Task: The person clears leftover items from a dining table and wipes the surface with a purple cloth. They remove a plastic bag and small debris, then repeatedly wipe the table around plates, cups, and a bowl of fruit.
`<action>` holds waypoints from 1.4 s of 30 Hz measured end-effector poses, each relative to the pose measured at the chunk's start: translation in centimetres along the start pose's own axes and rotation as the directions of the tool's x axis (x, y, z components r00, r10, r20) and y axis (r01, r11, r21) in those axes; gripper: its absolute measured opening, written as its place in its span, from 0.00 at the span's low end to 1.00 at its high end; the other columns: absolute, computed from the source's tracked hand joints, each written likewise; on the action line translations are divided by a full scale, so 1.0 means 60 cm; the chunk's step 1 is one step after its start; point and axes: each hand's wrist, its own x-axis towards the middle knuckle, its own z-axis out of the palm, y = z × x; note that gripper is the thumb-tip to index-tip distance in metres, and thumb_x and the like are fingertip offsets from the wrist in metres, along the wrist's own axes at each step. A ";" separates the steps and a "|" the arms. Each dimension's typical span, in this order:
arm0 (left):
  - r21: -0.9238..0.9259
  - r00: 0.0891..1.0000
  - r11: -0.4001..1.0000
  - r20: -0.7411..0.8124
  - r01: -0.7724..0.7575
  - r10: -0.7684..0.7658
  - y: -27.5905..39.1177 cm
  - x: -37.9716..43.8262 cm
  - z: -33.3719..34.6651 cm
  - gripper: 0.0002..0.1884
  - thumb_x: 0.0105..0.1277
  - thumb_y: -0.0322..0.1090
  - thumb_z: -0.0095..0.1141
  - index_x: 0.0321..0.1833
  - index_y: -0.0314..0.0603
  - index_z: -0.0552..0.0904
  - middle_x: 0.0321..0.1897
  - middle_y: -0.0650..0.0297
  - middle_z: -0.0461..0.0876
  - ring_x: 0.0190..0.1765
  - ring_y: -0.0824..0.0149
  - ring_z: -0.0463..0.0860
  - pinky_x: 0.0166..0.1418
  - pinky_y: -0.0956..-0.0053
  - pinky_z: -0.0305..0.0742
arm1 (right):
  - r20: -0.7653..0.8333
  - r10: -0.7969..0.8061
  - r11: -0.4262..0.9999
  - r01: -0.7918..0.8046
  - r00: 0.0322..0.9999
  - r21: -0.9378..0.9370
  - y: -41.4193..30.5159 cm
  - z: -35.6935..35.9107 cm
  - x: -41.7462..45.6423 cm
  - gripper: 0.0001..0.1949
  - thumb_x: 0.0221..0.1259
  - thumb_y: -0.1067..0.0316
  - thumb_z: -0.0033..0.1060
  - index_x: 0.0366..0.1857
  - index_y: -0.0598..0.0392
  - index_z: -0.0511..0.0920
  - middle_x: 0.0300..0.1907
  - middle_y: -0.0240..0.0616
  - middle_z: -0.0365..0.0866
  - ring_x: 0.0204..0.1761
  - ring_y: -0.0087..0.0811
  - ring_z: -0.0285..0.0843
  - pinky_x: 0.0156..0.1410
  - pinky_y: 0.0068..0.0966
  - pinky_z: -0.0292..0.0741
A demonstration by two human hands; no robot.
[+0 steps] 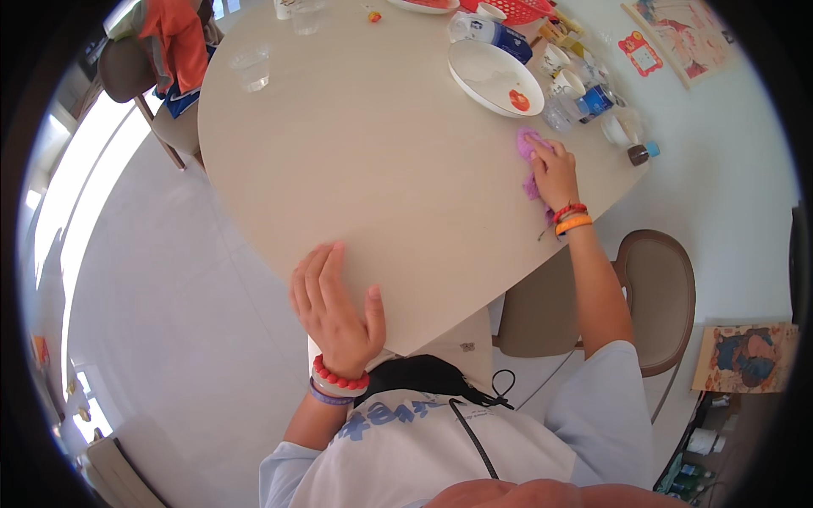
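My right hand [554, 174] is closed over a purple cloth [528, 141] pressed on the light tabletop [381, 159], near the right edge. Just beyond it lies a large white plate [486, 73] with a piece of red food on it. My left hand [336, 305] rests palm down at the table's near left edge, its fingers and thumb apart and nothing held. Bracelets circle both wrists.
Along the right edge stand paper cups [567, 82], a clear plastic bottle [562, 112], a blue can [596, 101] and a small dark bottle with a blue cap [643, 153]. A plastic cup [256, 73] is at far left, a wrapped lollipop [374, 17] farther back. Chairs [657, 298] flank the table.
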 end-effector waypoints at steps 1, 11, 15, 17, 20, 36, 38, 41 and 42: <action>0.000 1.000 1.000 0.000 -0.005 0.005 0.000 0.001 0.000 0.23 0.66 0.39 0.47 0.60 0.30 0.72 0.56 0.48 0.73 0.60 0.47 0.70 0.64 0.56 0.60 | 0.001 0.036 0.999 -0.036 0.999 -0.019 0.025 0.001 0.009 0.17 0.62 0.65 0.52 0.54 0.35 0.80 0.54 0.40 0.75 0.50 0.48 0.69 0.60 0.38 0.69; 0.052 1.000 0.999 -0.023 0.011 -0.010 0.003 0.004 0.001 0.22 0.67 0.40 0.47 0.58 0.30 0.73 0.55 0.49 0.75 0.59 0.47 0.71 0.65 0.54 0.59 | -0.002 -0.134 0.982 0.133 0.991 0.135 -0.068 0.002 -0.003 0.19 0.60 0.68 0.52 0.55 0.38 0.79 0.54 0.42 0.73 0.52 0.49 0.67 0.61 0.39 0.67; 0.045 1.000 0.999 -0.023 0.010 -0.009 0.003 0.004 0.000 0.23 0.67 0.42 0.47 0.58 0.30 0.73 0.55 0.49 0.75 0.60 0.47 0.71 0.66 0.53 0.59 | -0.015 -0.274 0.946 0.273 0.961 0.176 -0.173 0.016 0.016 0.20 0.61 0.69 0.52 0.58 0.40 0.77 0.57 0.42 0.70 0.53 0.49 0.64 0.62 0.40 0.66; 0.031 1.000 0.999 0.000 0.007 -0.007 0.001 0.005 0.002 0.23 0.66 0.43 0.48 0.58 0.31 0.73 0.54 0.49 0.75 0.59 0.48 0.72 0.65 0.53 0.59 | -0.008 -0.330 0.921 0.324 0.944 0.217 -0.210 0.039 0.040 0.20 0.61 0.69 0.52 0.59 0.41 0.76 0.58 0.42 0.69 0.53 0.49 0.63 0.62 0.40 0.66; 0.011 1.000 1.000 0.006 0.009 -0.009 -0.002 0.004 -0.004 0.24 0.66 0.44 0.48 0.57 0.30 0.74 0.53 0.49 0.76 0.58 0.48 0.73 0.65 0.53 0.60 | -0.060 -0.404 0.889 0.407 0.913 0.212 -0.272 0.077 0.101 0.20 0.61 0.68 0.52 0.59 0.40 0.76 0.58 0.42 0.69 0.52 0.49 0.64 0.62 0.40 0.66; -0.061 0.927 0.986 -0.353 -0.157 0.126 -0.033 -0.044 0.031 0.30 0.63 0.40 0.51 0.65 0.28 0.64 0.63 0.47 0.66 0.68 0.44 0.62 0.71 0.50 0.55 | -0.105 -0.765 0.548 0.729 0.635 0.409 -0.535 0.105 0.110 0.21 0.62 0.66 0.51 0.59 0.33 0.76 0.61 0.38 0.69 0.61 0.45 0.63 0.69 0.40 0.61; 0.059 0.884 0.976 -0.414 -0.212 0.217 -0.028 -0.052 0.026 0.28 0.68 0.42 0.49 0.64 0.30 0.63 0.62 0.49 0.65 0.68 0.46 0.62 0.72 0.47 0.55 | -0.125 -0.823 0.488 0.803 0.553 0.341 -0.544 0.083 0.065 0.22 0.59 0.67 0.53 0.59 0.31 0.76 0.61 0.36 0.69 0.60 0.44 0.65 0.69 0.39 0.61; 0.224 0.809 0.932 -0.464 -0.286 0.360 -0.036 -0.060 0.029 0.26 0.70 0.43 0.47 0.64 0.31 0.63 0.62 0.49 0.65 0.67 0.48 0.63 0.71 0.49 0.57 | -0.118 -0.828 0.462 0.786 0.548 0.411 -0.530 0.051 0.004 0.24 0.56 0.68 0.53 0.58 0.31 0.77 0.61 0.35 0.71 0.59 0.42 0.67 0.67 0.38 0.64; 0.244 0.850 0.936 -0.406 -0.252 0.335 -0.028 -0.062 0.022 0.25 0.71 0.43 0.45 0.64 0.31 0.62 0.63 0.49 0.65 0.67 0.50 0.63 0.71 0.50 0.58 | -0.081 -0.827 0.481 0.774 0.557 0.411 -0.513 0.041 0.002 0.24 0.56 0.68 0.53 0.58 0.31 0.77 0.61 0.34 0.71 0.59 0.42 0.67 0.67 0.38 0.64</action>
